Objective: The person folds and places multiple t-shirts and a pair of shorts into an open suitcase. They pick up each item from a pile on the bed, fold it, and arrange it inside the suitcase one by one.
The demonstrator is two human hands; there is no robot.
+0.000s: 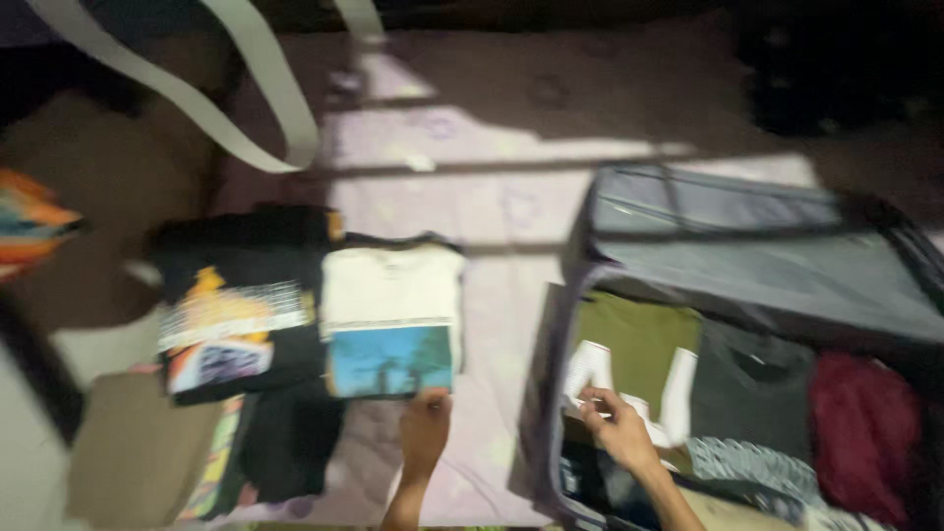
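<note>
The left hand (425, 433) rests with its fingers on the near edge of a folded cream T-shirt (391, 320), touching the cloth just below its blue printed panel; whether the fingers pinch the fabric or only press on it cannot be told through the blur. The shirt lies flat on a bed (492, 197) covered in a pale lilac sheet, folded into a neat rectangle with the print facing up, likely so it keeps its shape when lifted. Just beside it, toward the left edge of the bed, sits a folded black T-shirt (241, 315) with a yellow and white graphic, and nearer the front edge lie a tan folded piece (138, 447) and more dark clothing (290, 442).

The right hand (615, 423) reaches into an open grey suitcase (767, 265) at the right side of the bed, fingers curled on the olive green garment with white lettering (634, 359), seemingly pressing it down. Beside that garment, packed edge to edge, are a dark grey shirt (752, 398) and a dark red one (865, 433) (a tight row that leaves little spare room). The two hands are well apart, one on each side of the suitcase wall.
</note>
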